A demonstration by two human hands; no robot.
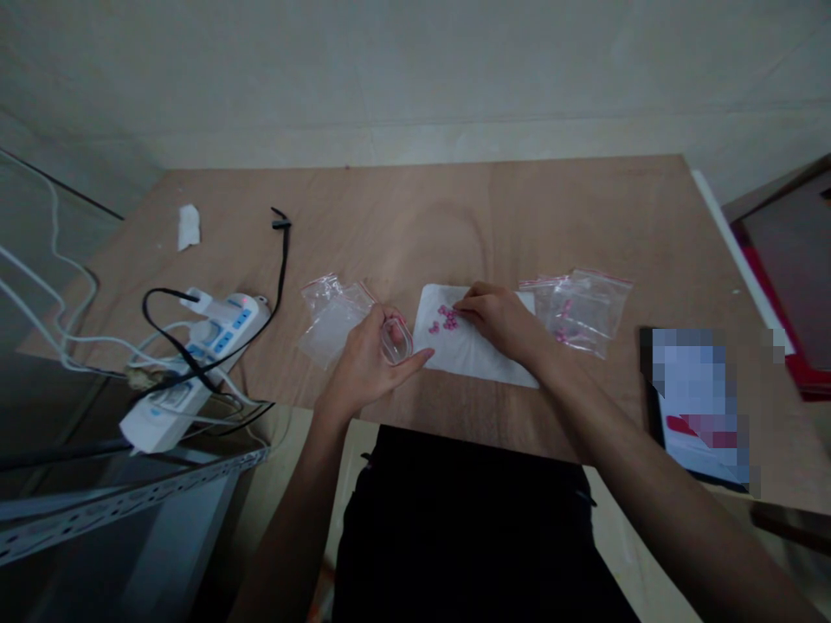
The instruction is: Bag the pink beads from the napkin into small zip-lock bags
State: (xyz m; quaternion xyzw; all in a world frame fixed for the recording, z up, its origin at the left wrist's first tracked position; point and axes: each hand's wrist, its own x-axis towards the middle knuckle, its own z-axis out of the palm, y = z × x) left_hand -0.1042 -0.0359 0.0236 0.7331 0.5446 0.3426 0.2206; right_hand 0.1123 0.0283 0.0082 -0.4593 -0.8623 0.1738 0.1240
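Several small pink beads point(447, 318) lie in a loose cluster on a white cloth or tissue point(480, 359) in the middle of the table. My left hand point(363, 359) holds a small clear plastic container point(396, 340) at the cloth's left edge, its opening tilted toward me. At the right side of the beads is my right hand point(497, 316), fingers pinched together and pointing down at the cloth. Whatever may be between those fingertips is too small to make out.
Clear zip bags point(331, 316) lie left of the cloth, and another zip bag point(588, 311) with pink pieces lies right. A power strip point(201, 368) with tangled cables stands at left. A tablet or phone point(698, 407) rests at right. A scrap of white paper point(189, 227) is far left.
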